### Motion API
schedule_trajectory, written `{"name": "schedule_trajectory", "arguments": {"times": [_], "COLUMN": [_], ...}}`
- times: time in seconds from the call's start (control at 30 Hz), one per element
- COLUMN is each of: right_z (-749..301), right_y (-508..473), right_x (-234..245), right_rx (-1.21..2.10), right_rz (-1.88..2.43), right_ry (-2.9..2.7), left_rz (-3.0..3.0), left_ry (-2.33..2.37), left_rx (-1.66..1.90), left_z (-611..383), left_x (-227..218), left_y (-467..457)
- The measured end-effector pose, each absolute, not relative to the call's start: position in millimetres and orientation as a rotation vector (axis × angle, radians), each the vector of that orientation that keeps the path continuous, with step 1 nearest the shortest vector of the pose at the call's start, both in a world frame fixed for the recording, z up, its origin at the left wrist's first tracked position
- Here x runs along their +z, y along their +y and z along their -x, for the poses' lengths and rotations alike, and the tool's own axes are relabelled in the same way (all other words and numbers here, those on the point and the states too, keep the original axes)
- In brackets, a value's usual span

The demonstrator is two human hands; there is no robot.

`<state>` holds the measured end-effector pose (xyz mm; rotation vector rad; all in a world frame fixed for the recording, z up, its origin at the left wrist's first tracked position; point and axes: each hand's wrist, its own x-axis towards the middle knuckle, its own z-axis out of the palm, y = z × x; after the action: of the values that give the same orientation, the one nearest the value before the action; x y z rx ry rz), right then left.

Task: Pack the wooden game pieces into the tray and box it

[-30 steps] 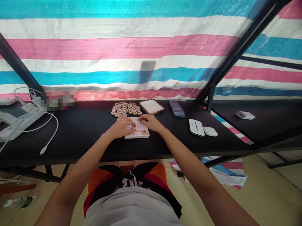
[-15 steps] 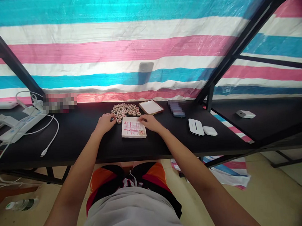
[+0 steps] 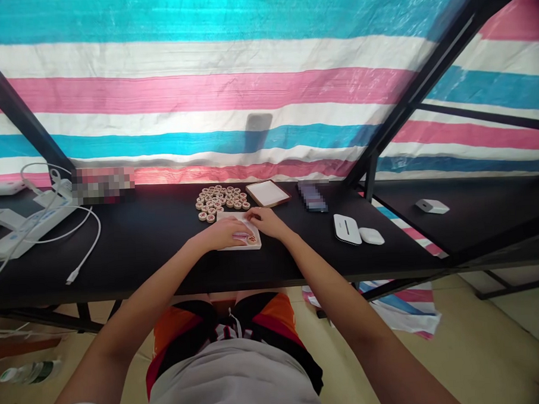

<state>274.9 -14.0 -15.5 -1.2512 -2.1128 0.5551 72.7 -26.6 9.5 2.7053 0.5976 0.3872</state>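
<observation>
Fingers [image 3: 239,228] of the left hand [image 3: 221,232] overlie one white box [image 3: 244,247], one disc [image 3: 252,240] showing.

Two hands [image 3: 228,232]; over twenty pieces [image 3: 223,201]; one white box [image 3: 253,247]; one bottle [image 3: 31,372]

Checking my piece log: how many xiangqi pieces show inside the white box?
1: a xiangqi piece in the near right corner of the white box. The left hand covers much of the box, so others may be hidden.
</observation>
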Motion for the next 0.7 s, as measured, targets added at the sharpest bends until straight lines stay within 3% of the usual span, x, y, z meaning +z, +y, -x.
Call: {"name": "schedule_trajectory", "arguments": {"times": [0.3,0.43,0.7], "right_z": [-277,-277,-279], "right_y": [-12,-12,-8], "right_x": [-18,-18,-24], "right_rx": [0.571,0.560,0.538], "right_rz": [1.208,1.217,1.241], "right_ry": [-2.120,-2.118,-2.108], "left_rz": [-2.759,-2.735,-2.229], "left_ry": [0.604,0.636,1.450], "left_rx": [0.368,0.515,0.870], "left_z": [-108,-94,21], "left_x": [6,17,24], "left_y": [-28,-27,16]}}
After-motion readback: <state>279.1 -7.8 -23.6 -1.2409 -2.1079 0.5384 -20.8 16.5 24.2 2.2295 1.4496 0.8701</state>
